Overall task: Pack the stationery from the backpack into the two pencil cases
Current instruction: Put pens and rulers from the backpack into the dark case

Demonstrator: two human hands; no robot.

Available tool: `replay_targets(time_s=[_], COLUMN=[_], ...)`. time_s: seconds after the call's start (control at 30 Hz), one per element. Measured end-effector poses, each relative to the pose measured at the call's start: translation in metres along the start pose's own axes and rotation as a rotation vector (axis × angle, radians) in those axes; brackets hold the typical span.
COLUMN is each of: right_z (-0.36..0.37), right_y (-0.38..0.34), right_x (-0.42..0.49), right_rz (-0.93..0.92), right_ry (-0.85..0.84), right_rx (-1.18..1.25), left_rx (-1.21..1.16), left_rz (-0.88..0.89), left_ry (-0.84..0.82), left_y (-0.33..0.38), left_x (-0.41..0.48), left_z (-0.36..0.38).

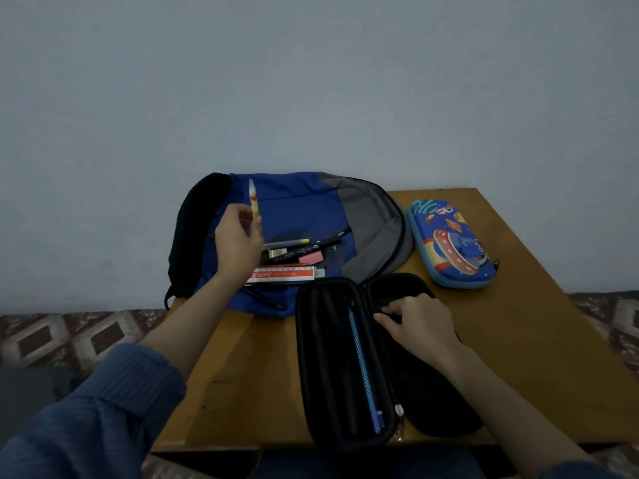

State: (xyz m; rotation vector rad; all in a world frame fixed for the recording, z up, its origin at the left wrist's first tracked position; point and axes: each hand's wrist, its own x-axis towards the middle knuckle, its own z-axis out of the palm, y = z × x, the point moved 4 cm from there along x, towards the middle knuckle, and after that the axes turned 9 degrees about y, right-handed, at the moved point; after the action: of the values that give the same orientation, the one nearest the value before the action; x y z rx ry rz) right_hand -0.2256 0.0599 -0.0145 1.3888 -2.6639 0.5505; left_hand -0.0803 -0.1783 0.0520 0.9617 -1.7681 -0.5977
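Here, the wooden table (242,392) carries everything, and the blue and grey backpack (301,202) lies flat at its twelve o'clock edge against the wall. The black pencil case (332,340) lies opened out at six o'clock, its far end touching the backpack, with a blue patterned pencil (363,368) lying lengthwise in the left half. The space-print pencil case (453,243) sits zipped at two o'clock, just beside the backpack. The left hand (238,240) is raised over the backpack at eleven o'clock, pinching a yellow and orange pen (254,202) that points upright. The right hand (418,323) rests on the right half of the black case, fingers loosely bent with the tips on the lining, gripping nothing. On the backpack's front lie loose stationery: a red and white ruler (283,274), black pens (311,245) and a pink eraser (311,258).
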Motion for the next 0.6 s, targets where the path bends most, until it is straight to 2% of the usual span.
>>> replay_targets(time_s=[0.1,0.17,0.23,0.4,0.5,0.6], right_z=[-0.001,-0.001,0.0,-0.001,-0.003,-0.005], right_y=[-0.001,-0.002,-0.002,-0.002,-0.003,-0.004], right_x=[-0.001,-0.001,-0.001,0.001,0.001,0.0], right_rz=[0.009,0.007,0.003,0.017,0.038,0.04], right_ry=[0.003,0.014,0.024,0.013,-0.009,-0.023], right_rx=[-0.009,-0.014,-0.016,-0.036,-0.033,-0.049], left_rx=[-0.155,-0.309,-0.407,-0.449,-0.42,-0.381], left_rz=[-0.209,-0.39,-0.497,-0.53,-0.522,-0.508], left_ry=[-0.034,-0.129,-0.241,-0.477,-0.489,-0.43], left_y=[0.005,0.004,0.006,0.013,0.007,0.007], left_x=[-0.009,-0.022,-0.039,-0.081,-0.099,-0.114], left_z=[-0.008,-0.009,-0.011,-0.016,-0.018,-0.018])
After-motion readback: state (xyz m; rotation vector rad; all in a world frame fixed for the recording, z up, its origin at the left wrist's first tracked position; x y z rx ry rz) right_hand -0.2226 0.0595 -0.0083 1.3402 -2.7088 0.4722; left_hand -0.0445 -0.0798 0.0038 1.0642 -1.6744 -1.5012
